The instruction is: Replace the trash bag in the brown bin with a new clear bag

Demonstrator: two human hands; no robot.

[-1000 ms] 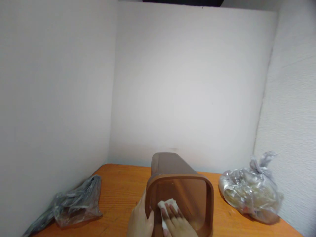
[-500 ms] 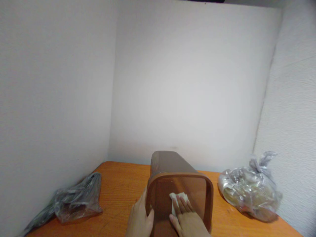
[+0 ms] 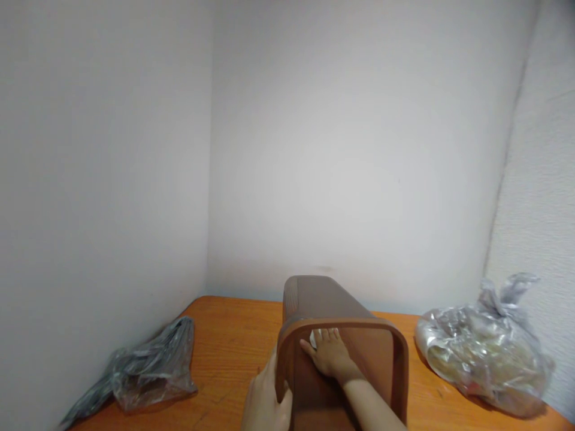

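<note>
Both hands meet the bin [image 3: 314, 299]: left hand [image 3: 265, 404] outside, right hand [image 3: 331, 355] inside.

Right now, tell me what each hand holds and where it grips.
The left hand grips the brown bin by its left rim. The right hand, deep inside the bin, presses a white cloth under its fingertips.

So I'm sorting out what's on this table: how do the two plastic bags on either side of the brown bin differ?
The bag on the left is dark grey, flat and crumpled, lying against the left wall. The bag on the right is clear and silvery, bulging with pale contents, its top knotted. Both lie on the orange table, apart from the brown bin, which the left hand steadies and the right hand reaches into.
</note>
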